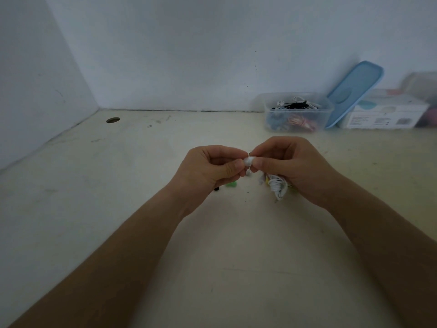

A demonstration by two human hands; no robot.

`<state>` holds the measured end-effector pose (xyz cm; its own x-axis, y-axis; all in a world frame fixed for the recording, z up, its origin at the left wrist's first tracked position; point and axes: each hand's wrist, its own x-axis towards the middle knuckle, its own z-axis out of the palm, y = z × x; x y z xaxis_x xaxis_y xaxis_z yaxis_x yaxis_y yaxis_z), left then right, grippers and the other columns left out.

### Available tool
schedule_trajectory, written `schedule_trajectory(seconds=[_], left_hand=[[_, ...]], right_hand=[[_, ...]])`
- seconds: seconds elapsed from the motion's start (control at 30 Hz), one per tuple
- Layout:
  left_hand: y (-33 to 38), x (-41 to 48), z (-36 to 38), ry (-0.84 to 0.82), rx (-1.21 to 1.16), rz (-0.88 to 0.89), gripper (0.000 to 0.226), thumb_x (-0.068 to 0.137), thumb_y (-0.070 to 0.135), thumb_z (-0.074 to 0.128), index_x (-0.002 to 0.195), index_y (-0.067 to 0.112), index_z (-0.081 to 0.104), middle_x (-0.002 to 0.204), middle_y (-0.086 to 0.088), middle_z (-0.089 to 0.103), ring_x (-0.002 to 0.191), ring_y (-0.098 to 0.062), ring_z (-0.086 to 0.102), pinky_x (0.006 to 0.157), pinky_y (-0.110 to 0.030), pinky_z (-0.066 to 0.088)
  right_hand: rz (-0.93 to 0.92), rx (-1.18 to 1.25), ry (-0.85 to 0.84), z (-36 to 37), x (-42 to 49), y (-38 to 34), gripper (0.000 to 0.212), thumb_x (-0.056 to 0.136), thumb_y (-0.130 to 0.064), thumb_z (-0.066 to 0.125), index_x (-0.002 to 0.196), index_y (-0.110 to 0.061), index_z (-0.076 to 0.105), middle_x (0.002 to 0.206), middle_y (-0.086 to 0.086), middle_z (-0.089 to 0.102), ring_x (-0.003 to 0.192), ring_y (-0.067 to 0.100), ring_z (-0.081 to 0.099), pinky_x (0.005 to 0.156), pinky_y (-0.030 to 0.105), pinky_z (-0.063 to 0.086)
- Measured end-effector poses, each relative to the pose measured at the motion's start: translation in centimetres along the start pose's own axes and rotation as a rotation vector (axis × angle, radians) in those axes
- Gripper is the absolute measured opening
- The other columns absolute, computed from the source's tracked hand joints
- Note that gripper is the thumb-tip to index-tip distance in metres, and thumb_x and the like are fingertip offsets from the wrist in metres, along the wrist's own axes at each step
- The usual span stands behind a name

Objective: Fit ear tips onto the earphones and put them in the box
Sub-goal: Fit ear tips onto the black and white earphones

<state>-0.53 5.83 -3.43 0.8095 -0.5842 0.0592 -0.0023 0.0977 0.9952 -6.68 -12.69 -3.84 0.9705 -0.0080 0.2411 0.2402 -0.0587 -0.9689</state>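
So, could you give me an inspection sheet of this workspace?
Surface: pale scuffed table, round hole back left.
Job's things: white earbud between both hands; open clear box back right, holding earphones.
Clutter: blue lid propped up beside the box; white carton; green bit on the table by the left hand.
Grips: left hand and right hand both pinch the earbud.
Cables: white cord bundle in the right hand.
Surroundings: white walls.

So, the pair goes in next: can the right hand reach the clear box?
Probably yes: the clear box stands open, blue lid leaning beside it, with bare table between it and the right hand holding the earphones.
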Motion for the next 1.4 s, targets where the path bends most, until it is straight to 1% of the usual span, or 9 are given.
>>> schedule_trajectory(seconds=[0.17, 0.37, 0.47, 0.67, 0.9, 1.07, 1.13, 1.23, 1.4], left_hand=[[0.1, 0.0, 0.0, -0.022, -0.028, 0.009, 0.021, 0.071, 0.014, 0.071, 0.091, 0.011, 0.074, 0.081, -0.008, 0.075, 0.073, -0.015, 0.071, 0.070, -0.023, 0.059], [0.2, 0.0, 0.0, 0.018, 0.128, 0.033, 0.013, 0.091, 0.014, 0.064, 0.101, 0.015, 0.073, 0.090, -0.004, 0.074, 0.079, -0.014, 0.070, 0.072, -0.025, 0.056], [0.3, -0.3, 0.4, -0.018, 0.157, 0.003, 0.016, 0.089, 0.015, 0.069, 0.104, 0.012, 0.071, 0.094, -0.005, 0.074, 0.081, -0.017, 0.071, 0.075, -0.028, 0.058], [0.4, -0.6, 1.1, -0.090, 0.111, -0.093, 0.030, 0.081, 0.018, 0.075, 0.106, 0.008, 0.064, 0.095, -0.012, 0.076, 0.079, -0.024, 0.073, 0.074, -0.031, 0.059], [0.4, -0.2, 0.4, 0.061, 0.069, 0.022, 0.015, 0.084, 0.004, 0.073, 0.094, 0.006, 0.063, 0.083, -0.012, 0.074, 0.074, -0.022, 0.071, 0.067, -0.025, 0.056], [0.4, -0.2, 0.5, 0.104, 0.085, 0.097, 0.013, 0.082, 0.001, 0.073, 0.093, 0.005, 0.070, 0.086, -0.013, 0.076, 0.076, -0.020, 0.073, 0.070, -0.024, 0.057], [0.4, -0.1, 0.6, 0.140, 0.139, 0.143, 0.013, 0.080, 0.001, 0.075, 0.092, 0.004, 0.071, 0.084, -0.014, 0.076, 0.074, -0.020, 0.074, 0.069, -0.023, 0.057], [0.3, 0.0, 0.6, 0.180, 0.239, 0.215, 0.012, 0.077, 0.002, 0.079, 0.087, 0.007, 0.074, 0.078, -0.010, 0.076, 0.072, -0.019, 0.074, 0.068, -0.023, 0.056], [0.2, 0.2, 0.5, 0.195, 0.344, 0.252, 0.011, 0.077, 0.004, 0.080, 0.086, 0.010, 0.076, 0.076, -0.006, 0.076, 0.071, -0.018, 0.072, 0.069, -0.026, 0.059]], right_hand=[[0.040, 0.074, -0.001, -0.2, 0.1, 0.0, 0.023, 0.074, -0.015, 0.074, 0.093, -0.003, 0.071, 0.082, 0.014, 0.072, 0.067, 0.020, 0.067, 0.064, 0.027, 0.056], [0.102, 0.290, 0.022, 0.1, 0.1, -0.5, 0.008, 0.076, -0.011, 0.068, 0.081, -0.012, 0.073, 0.075, 0.011, 0.068, 0.058, 0.017, 0.063, 0.054, 0.028, 0.056], [0.118, 0.338, 0.028, 0.1, 0.1, -0.5, 0.009, 0.079, -0.011, 0.064, 0.087, -0.010, 0.068, 0.076, 0.010, 0.067, 0.059, 0.020, 0.063, 0.052, 0.027, 0.054], [0.110, 0.399, 0.037, 0.2, 0.2, -0.2, 0.015, 0.081, -0.010, 0.062, 0.095, -0.006, 0.062, 0.076, 0.008, 0.068, 0.067, 0.020, 0.064, 0.061, 0.029, 0.055], [0.153, 0.453, 0.129, 0.7, 0.3, -0.1, 0.016, 0.081, -0.002, 0.061, 0.093, -0.012, 0.057, 0.077, 0.011, 0.060, 0.063, 0.020, 0.065, 0.054, 0.028, 0.054], [0.162, 0.411, 0.048, 1.2, 0.3, 0.0, 0.028, 0.092, 0.007, 0.046, 0.106, -0.008, 0.066, 0.083, 0.016, 0.058, 0.071, 0.025, 0.060, 0.067, 0.036, 0.056], [0.184, 0.432, 0.068, 1.6, 0.4, 0.0, 0.024, 0.092, 0.007, 0.047, 0.099, -0.003, 0.067, 0.084, 0.016, 0.060, 0.066, 0.024, 0.056, 0.061, 0.034, 0.055], [0.246, 0.441, 0.123, 2.1, 0.5, 0.0, 0.019, 0.093, 0.005, 0.046, 0.094, -0.003, 0.063, 0.071, 0.010, 0.056, 0.051, 0.017, 0.049, 0.049, 0.029, 0.048], [0.272, 0.448, 0.107, 2.4, 0.6, 0.1, 0.013, 0.097, -0.009, 0.050, 0.088, -0.007, 0.060, 0.063, 0.005, 0.052, 0.047, 0.013, 0.039, 0.044, 0.024, 0.038]])
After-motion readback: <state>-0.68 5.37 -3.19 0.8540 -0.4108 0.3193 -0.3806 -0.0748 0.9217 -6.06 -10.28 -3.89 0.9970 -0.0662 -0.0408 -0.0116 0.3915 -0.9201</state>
